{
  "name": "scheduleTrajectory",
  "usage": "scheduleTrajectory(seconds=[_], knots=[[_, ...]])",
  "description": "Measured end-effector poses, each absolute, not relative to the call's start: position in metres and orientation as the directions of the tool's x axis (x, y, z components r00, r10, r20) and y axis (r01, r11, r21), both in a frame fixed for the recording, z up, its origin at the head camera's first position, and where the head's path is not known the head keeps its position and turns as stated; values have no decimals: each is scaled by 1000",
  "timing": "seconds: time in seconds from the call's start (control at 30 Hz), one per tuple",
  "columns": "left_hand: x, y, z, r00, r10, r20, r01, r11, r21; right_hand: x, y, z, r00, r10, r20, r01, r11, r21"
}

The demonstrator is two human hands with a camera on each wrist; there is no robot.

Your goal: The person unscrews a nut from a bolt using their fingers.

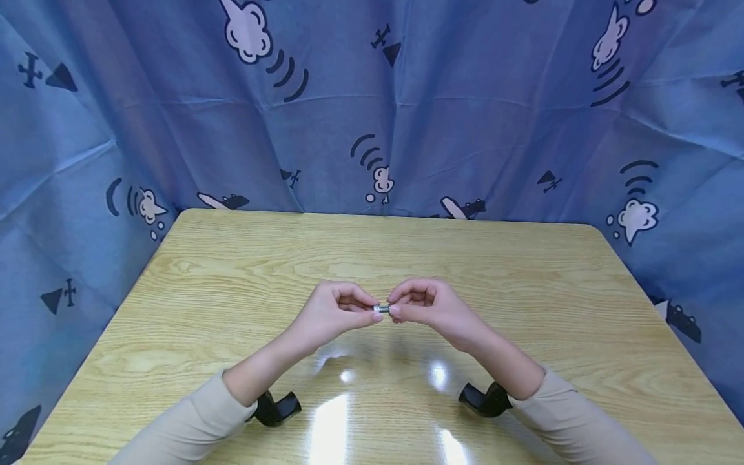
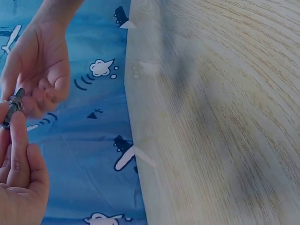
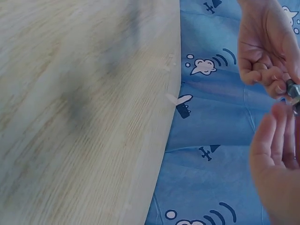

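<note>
Between the fingertips of both hands, over the middle of the table, is a small metal bolt-like piece (image 1: 381,309). In the left wrist view the metal piece (image 2: 15,104) shows a dark shaft with a silvery ringed part around it. My left hand (image 1: 334,312) pinches its left end between thumb and forefinger. The right hand (image 1: 433,309) pinches the other end the same way, its remaining fingers curled in. Fingertips cover both ends. The right wrist view shows the metal piece (image 3: 293,91) at its right edge, partly cut off.
The light wood table (image 1: 250,258) reflects bright glare near its front. Behind it and along its sides hangs a blue patterned curtain (image 1: 325,77). Black wrist mounts (image 1: 278,409) stick out from under both beige sleeves (image 1: 188,420).
</note>
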State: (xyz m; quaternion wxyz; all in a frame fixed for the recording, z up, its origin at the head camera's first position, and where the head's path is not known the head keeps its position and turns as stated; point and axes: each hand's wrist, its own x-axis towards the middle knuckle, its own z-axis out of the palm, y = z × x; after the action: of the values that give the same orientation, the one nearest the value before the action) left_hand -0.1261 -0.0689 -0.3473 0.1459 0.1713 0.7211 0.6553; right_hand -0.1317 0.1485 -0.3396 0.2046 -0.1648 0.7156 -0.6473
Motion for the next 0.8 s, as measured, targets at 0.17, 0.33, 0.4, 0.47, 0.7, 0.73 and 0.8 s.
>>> scheduleTrajectory(seconds=[0.17, 0.33, 0.4, 0.47, 0.7, 0.73, 0.8], knots=[[-126, -69, -346, -901, 433, 11, 52, 85, 995, -131, 150, -339, -857, -513, -38, -18, 103, -995], [-126, -69, -345, -899, 438, 4, 47, 89, 995, -131, 147, -339, -849, -523, -67, 16, 101, -995], [-126, -68, -345, -899, 438, 2, 45, 87, 995, -131, 147, -339, -852, -519, -65, 17, 98, -995], [-126, -68, -345, -901, 435, 4, 45, 85, 995, -130, 148, -338, -857, -514, -46, -3, 94, -996], [-127, -68, -345, -903, 429, 4, 42, 80, 996, -130, 148, -338, -849, -527, -39, -26, 115, -993], [-127, -68, -345, -902, 431, 4, 42, 79, 996, -129, 148, -338, -848, -528, -48, -14, 113, -994], [-126, -68, -345, -899, 437, 6, 44, 76, 996, -129, 147, -337, -848, -527, -54, -2, 105, -994]])
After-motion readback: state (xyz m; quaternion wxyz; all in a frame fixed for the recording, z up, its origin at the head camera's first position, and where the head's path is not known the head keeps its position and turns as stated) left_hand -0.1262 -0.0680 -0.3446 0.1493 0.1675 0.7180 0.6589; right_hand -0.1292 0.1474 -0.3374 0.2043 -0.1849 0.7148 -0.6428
